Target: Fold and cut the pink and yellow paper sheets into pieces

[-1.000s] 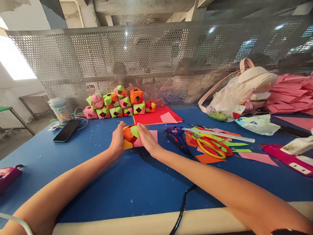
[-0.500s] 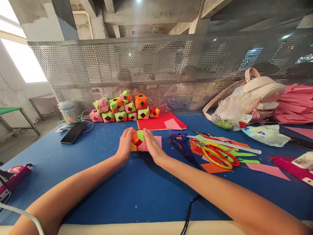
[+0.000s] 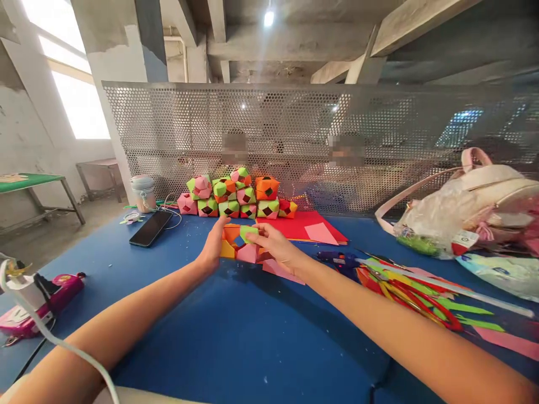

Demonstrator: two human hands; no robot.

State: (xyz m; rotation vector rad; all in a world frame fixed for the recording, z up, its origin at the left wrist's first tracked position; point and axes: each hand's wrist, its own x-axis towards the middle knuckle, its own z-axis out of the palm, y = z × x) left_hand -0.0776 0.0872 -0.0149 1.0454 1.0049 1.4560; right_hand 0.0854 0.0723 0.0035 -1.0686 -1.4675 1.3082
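Between my two hands is a folded paper piece (image 3: 247,252) in orange, green, pink and yellow, with an opening in its front. My left hand (image 3: 211,247) holds its left side, thumb at the upper edge. The fingers of my right hand (image 3: 273,247) pinch its upper right part by a green flap. A pink paper sheet (image 3: 282,271) lies on the blue table under my right hand. Behind stands a stack of finished paper balls (image 3: 225,189), beside red paper sheets (image 3: 286,225) with a pink piece on top.
At the right lie a glue gun (image 3: 339,258), scissors (image 3: 416,297), paper scraps and a bag (image 3: 488,196). A phone (image 3: 151,228), a cup (image 3: 143,193) and a pink power strip (image 3: 63,294) are at the left. A perforated screen (image 3: 295,118) stands behind.
The view has shifted, so things sit further right or lower. My right hand has moved from pressing the piece's side to pinching its upper right part, and more of the piece shows.
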